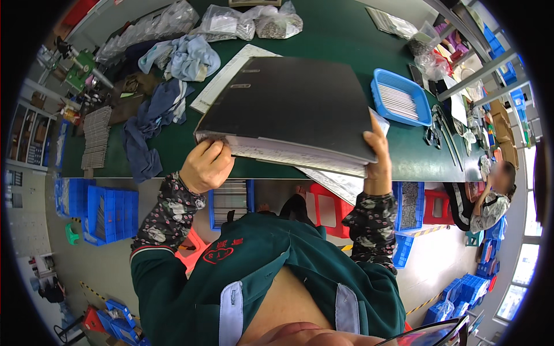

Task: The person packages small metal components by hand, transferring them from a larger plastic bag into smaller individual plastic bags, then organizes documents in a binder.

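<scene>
A large black ring binder (294,106), thick with paper, is held up above the green table, its page edges toward me. My left hand (208,165) is closed at the binder's near left corner, the fingertips pinching its edge. At the near right corner my right hand (377,153) grips the binder, thumb on the cover and the other fingers mostly hidden behind it. Beneath the binder a white printed sheet (222,78) sticks out, lying on the table.
On the green table (340,34) lie blue cloths (187,57) and a stack of thin rods (96,135) at left, plastic bags (225,23) at the back, and a blue basket of rods (401,97) at right. Scissors (431,135) lie beside the basket. Blue crates (112,213) and a red stool (332,210) stand below.
</scene>
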A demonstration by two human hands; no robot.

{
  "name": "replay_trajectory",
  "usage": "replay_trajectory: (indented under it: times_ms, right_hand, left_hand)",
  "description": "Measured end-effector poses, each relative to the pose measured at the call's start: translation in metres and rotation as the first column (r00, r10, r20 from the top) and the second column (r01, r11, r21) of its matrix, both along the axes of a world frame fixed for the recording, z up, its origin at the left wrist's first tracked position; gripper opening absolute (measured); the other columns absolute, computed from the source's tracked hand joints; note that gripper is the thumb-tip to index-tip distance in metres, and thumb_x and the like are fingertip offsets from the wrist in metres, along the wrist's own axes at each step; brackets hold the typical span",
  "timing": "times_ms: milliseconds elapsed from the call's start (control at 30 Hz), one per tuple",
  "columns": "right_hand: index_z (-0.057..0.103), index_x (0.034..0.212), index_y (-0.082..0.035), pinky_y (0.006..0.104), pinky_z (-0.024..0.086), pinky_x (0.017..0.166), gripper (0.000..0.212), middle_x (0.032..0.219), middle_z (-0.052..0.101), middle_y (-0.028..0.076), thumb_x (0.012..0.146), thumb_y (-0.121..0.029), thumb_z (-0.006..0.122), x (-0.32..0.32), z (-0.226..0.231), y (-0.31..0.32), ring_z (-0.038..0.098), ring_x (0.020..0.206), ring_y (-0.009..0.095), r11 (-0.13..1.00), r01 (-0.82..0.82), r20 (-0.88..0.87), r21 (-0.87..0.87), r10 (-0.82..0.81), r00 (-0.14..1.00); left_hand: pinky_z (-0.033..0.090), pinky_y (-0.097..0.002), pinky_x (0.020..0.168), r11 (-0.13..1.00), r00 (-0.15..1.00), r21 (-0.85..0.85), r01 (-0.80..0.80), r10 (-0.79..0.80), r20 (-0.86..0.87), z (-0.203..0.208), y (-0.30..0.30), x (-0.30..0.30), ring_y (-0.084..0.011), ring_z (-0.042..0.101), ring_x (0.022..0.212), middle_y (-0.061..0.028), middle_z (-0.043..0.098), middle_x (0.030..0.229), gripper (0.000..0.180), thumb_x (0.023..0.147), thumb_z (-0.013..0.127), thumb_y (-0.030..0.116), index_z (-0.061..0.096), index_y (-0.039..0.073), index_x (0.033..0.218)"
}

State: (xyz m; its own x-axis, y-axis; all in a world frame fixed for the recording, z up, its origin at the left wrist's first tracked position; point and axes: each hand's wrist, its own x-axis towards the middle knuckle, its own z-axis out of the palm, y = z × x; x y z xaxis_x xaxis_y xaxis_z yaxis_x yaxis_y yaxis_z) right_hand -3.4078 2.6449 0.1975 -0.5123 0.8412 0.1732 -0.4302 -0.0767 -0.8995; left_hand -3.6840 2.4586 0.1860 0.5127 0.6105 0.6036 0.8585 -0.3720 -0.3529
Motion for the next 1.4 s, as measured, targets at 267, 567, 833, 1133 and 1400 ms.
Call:
replay_trajectory:
  times_ms: [267, 567, 833, 1133, 1400]
  right_hand:
    - [0.020, 0.139, -0.003, 0.0281, 0.040, 0.089, 0.074, 0.123, 0.048, 0.015, 0.071, 0.008, 0.047, -0.086, -0.133, -0.054, 0.051, 0.105, 0.018, 0.978, -0.085, 0.015, -0.192, 0.089, 0.996]
    - [0.050, 0.116, 0.004, 0.0303, 0.049, 0.071, 0.044, 0.106, 0.054, 0.013, 0.077, -0.011, 0.063, -0.087, -0.122, -0.046, 0.054, 0.091, 0.018, 0.989, -0.050, 0.780, 0.140, -0.079, 0.621]
    - [0.037, 0.130, 0.001, 0.0341, 0.033, 0.092, 0.059, 0.131, 0.040, 0.013, 0.085, -0.037, 0.043, -0.151, -0.029, -0.065, 0.036, 0.122, 0.022, 0.918, -0.391, 0.368, 0.064, 0.342, 0.865]
    - [0.029, 0.133, 0.001, 0.0441, 0.023, 0.103, 0.062, 0.138, 0.023, 0.026, 0.085, -0.030, 0.053, -0.189, -0.066, -0.094, 0.024, 0.128, 0.039, 0.518, -0.586, 0.470, 0.623, 0.350, 0.810]
    - [0.011, 0.138, 0.000, 0.0558, 0.010, 0.103, 0.088, 0.140, 0.006, 0.033, 0.077, -0.036, 0.062, -0.095, -0.150, -0.078, 0.005, 0.131, 0.047, 0.742, -0.419, 0.824, 0.524, -0.316, 0.471]
  left_hand:
    - [0.046, -0.0324, 0.071, 0.916, 0.921, -0.262, -0.303, 0.352, 0.168, -0.135, -0.068, -0.058, -0.0233, 0.052, 0.084, -0.0086, 0.052, 0.083, 0.007, 0.064, 0.061, 0.003, 0.058, 0.000, 0.070]
    - [0.045, -0.0390, 0.082, 0.857, 0.682, -0.288, -0.428, 0.515, 0.520, -0.154, -0.093, -0.039, -0.0298, 0.053, 0.099, -0.0128, 0.054, 0.104, 0.010, 0.068, 0.064, 0.005, 0.058, 0.001, 0.075]
    - [0.044, -0.0350, 0.084, 0.748, 0.182, -0.385, -0.541, 0.550, 0.815, -0.166, -0.098, -0.007, -0.0291, 0.051, 0.102, -0.0143, 0.051, 0.114, 0.007, 0.077, 0.063, 0.005, 0.058, -0.001, 0.078]
    - [0.043, -0.0382, 0.085, 0.749, 0.404, -0.258, -0.610, 0.575, 0.712, -0.155, -0.060, -0.013, -0.0324, 0.050, 0.105, -0.0187, 0.051, 0.117, 0.007, 0.078, 0.062, 0.005, 0.056, 0.001, 0.078]
    - [0.024, -0.0550, 0.100, 0.406, 0.220, -0.369, -0.836, 0.865, 0.451, -0.175, -0.055, -0.092, -0.0329, 0.043, 0.119, -0.0119, 0.044, 0.131, 0.013, 0.083, 0.057, 0.014, 0.054, 0.004, 0.075]
